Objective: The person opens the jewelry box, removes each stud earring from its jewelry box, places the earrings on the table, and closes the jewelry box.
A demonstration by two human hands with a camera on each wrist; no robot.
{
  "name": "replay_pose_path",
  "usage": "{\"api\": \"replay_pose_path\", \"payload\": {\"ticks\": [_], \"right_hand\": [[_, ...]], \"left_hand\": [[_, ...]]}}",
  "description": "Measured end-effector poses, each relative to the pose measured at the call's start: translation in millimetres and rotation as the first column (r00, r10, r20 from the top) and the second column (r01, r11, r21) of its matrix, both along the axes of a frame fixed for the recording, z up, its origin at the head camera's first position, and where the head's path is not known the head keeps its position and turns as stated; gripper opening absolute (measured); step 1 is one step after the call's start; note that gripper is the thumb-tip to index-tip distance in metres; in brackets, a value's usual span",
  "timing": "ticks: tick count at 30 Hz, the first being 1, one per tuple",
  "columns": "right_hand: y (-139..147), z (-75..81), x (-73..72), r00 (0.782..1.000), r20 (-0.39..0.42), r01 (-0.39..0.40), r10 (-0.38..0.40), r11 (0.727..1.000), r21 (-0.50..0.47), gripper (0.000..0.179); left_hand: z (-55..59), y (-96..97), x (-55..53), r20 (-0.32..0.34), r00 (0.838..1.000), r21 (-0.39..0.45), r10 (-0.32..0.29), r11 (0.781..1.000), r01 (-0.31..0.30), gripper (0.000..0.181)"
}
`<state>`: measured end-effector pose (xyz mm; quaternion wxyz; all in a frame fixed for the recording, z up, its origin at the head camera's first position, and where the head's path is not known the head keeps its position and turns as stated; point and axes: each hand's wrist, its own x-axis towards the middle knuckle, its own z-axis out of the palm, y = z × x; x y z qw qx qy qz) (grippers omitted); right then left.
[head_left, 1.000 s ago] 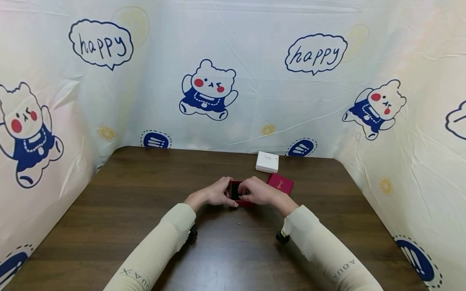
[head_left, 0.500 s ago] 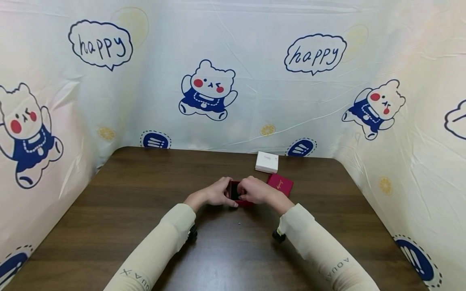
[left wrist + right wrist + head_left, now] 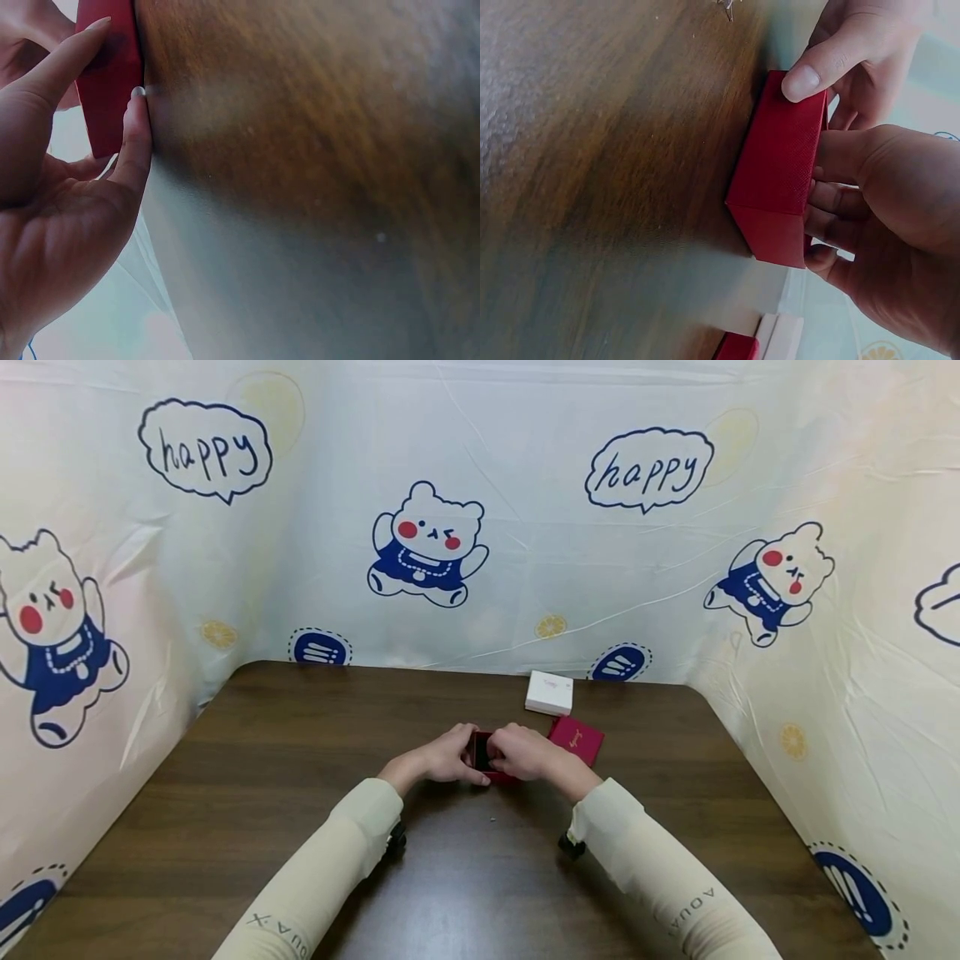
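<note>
A small red box (image 3: 776, 150) with a black interior (image 3: 482, 752) stands on the brown table between my hands. My left hand (image 3: 447, 757) grips it from the left, thumb laid across the near wall and the other fingers round its far side. From the right, my right hand (image 3: 521, 752) reaches over the top, its bent fingers dipping inside past the rim. The walls hide those fingertips, and I cannot tell whether they pinch anything. In the right wrist view, a tiny silvery piece (image 3: 728, 7) lies on the table, nearer to me than the box.
Right behind my right hand lies a flat red lid (image 3: 577, 738) with gold lettering. A white box (image 3: 550, 692) with faint print sits beyond it, towards the back edge. A pale printed curtain (image 3: 525, 527) surrounds the table's back and sides.
My right hand has shifted slightly and its fingers have sunk deeper into the red box, with its forearm drawn a little to the left. The left hand keeps its grip unchanged.
</note>
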<state>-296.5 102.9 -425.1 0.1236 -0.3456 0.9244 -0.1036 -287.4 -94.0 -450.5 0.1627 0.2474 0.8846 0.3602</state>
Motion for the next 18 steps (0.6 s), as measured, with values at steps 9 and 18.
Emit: {"api": "replay_pose_path", "payload": {"ticks": [9, 18], "right_hand": [[-0.1, -2.4, -0.1, 1.000, 0.012, 0.007, -0.007, 0.999, 0.039, 0.006], [1.1, -1.5, -2.1, 1.000, 0.025, -0.007, 0.006, 0.999, 0.042, 0.008]], "left_hand": [[-2.3, -0.8, -0.2, -0.033, 0.999, -0.019, -0.025, 1.000, 0.024, 0.070], [-1.3, 0.1, -1.1, -0.001, 1.000, -0.005, 0.000, 1.000, 0.000, 0.069]]}}
